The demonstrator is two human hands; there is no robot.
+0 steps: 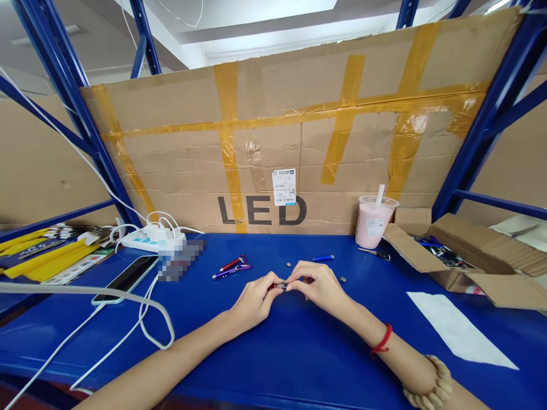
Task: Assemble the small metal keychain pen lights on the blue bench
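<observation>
Over the middle of the blue table, my left hand pinches a small keychain light with a shiny dark-and-silver end; its body is mostly hidden by the fingers. My right hand is closed at that same end, fingertips pressed together, and whatever piece lies inside them is hard to make out. Beyond the left hand lie a red keychain light and a purple keychain light with clips. A blue tube rests behind the right hand. Small round metal pieces, one a silver disc, lie near the right hand.
A pink drink cup with a straw stands at back right, beside an open cardboard box of small parts. White paper lies at right. On the left are a phone, a power strip and loose white cables.
</observation>
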